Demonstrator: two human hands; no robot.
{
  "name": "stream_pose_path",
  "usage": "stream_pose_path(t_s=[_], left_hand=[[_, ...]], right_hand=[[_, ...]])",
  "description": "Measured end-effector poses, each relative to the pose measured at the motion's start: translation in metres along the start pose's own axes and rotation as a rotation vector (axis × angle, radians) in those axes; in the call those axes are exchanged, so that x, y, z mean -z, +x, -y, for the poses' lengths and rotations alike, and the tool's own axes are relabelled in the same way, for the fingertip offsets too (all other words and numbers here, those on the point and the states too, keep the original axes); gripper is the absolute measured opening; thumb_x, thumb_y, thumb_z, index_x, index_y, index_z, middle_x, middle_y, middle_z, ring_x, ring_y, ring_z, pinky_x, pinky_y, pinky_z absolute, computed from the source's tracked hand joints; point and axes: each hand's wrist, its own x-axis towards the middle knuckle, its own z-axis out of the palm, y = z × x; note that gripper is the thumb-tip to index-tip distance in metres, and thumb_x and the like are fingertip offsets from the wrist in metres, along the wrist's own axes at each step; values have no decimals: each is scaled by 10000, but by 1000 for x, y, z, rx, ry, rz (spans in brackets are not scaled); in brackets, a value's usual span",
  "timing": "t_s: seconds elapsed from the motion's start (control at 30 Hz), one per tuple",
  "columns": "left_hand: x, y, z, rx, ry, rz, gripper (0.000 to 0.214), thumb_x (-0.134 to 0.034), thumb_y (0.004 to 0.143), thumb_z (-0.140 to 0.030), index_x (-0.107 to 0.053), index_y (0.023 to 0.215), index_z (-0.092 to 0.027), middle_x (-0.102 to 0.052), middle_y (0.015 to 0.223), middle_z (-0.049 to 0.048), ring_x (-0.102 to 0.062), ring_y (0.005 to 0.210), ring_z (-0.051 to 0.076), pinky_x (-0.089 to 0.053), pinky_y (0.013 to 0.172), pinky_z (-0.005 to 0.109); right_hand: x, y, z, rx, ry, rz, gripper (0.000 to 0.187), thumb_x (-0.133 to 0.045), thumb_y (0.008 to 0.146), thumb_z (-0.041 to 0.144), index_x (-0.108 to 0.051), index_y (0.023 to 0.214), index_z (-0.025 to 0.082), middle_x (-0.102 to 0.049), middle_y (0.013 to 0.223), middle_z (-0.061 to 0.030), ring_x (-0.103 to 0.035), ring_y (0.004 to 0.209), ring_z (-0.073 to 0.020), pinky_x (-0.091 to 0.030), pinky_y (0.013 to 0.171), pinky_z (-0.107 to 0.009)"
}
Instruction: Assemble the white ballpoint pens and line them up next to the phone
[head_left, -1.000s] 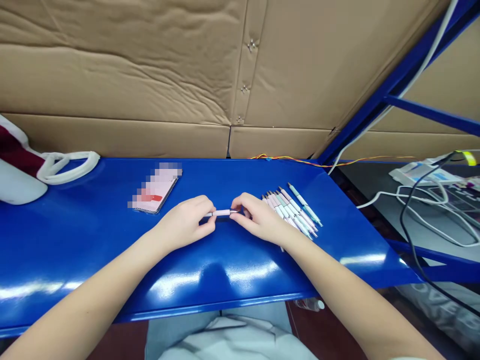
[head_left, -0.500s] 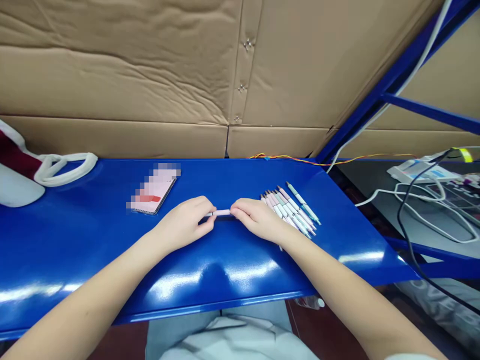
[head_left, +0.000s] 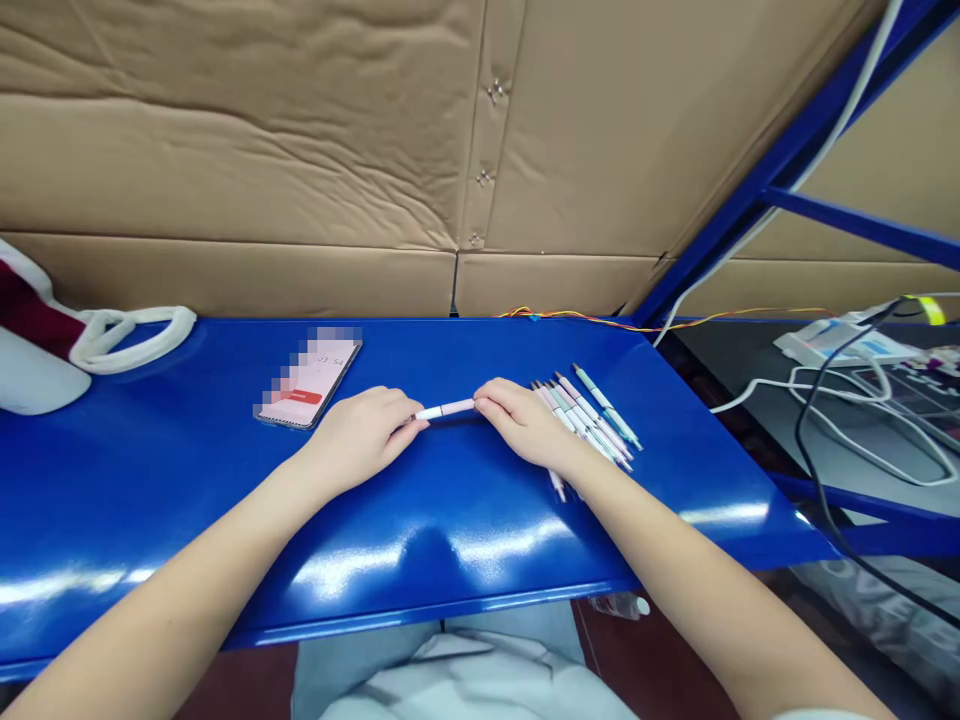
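Observation:
A white and pale pink pen [head_left: 445, 409] is held nearly level above the blue table, its right end slightly higher. My left hand [head_left: 367, 432] pinches the white end between thumb and fingers. At the pink end, the fingertips of my right hand [head_left: 521, 420] are closed on the pen. Just beyond my right hand lies a bunch of pens [head_left: 592, 420] in pale pink, white and green, side by side on the table. My right hand and wrist hide part of that bunch.
A phone [head_left: 311, 380] with a lit screen lies behind my left hand. A white-trimmed item with a loop [head_left: 135, 340] sits at the far left. Cables [head_left: 862, 390] and a white box [head_left: 847, 338] occupy the grey surface at right. Cardboard [head_left: 337, 280] stands along the table's back edge.
My hands have moved slightly apart and my right hand has risen a little. More of the pen shows between them, including its white part. The phone screen now shows digits.

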Motion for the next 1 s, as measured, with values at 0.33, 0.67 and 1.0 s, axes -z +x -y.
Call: stream_pose_path(t_s=[0.33,0.67,1.0], left_hand=[[2,1,-11,24,84,-115,339,-400,923,-417,-653,984,-199,-673,890,47,-571,774,186,-428,697,293],[-3,4,-4,158,-104,54,374,-363,926,-449,-657,918,-219,-680,851,17,-551,758,184,-397,683,284],[-5,2,-11,73,124,-66,336,-419,914,-402,-691,882,-206,-658,795,41,-512,713,183,-390,670,300]], right_hand=[[4,2,10,-322,464,66,265,-382,892,353,-474,712,183,-513,683,23,-466,568,-89,-365,542,-215],[-3,2,3,-280,332,49,222,-386,888,320,-486,740,189,-504,706,24,-497,652,-105,-389,637,-231],[-5,2,4,-319,299,30,268,-377,888,373,-496,732,190,-492,645,35,-477,588,-107,-362,582,-227]])
